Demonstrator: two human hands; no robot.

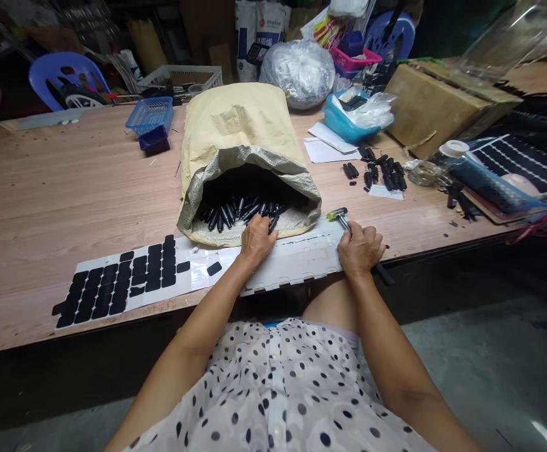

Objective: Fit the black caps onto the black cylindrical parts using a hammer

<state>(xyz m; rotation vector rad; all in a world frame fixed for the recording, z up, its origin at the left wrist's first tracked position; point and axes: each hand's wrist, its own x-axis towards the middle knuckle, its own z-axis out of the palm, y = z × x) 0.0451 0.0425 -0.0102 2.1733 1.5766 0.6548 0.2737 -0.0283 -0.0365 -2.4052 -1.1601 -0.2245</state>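
If I tug carelessly, loose black pieces (227,215) could roll out of the sack (236,125), at whose near mouth my left hand (256,242) pinches one. My right hand (361,249) curls around a hammer (344,222) farther right. I count one sack, one hammer; the heaped pieces overlap beyond counting.

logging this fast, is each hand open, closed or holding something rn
Left hand: closed, holding a black piece.
Right hand: closed, holding a hammer.

You face one tan sack (238,122), one hammer (338,214), two blue chairs (45,74), one pink basket (358,61) and one turquoise basin (354,130).
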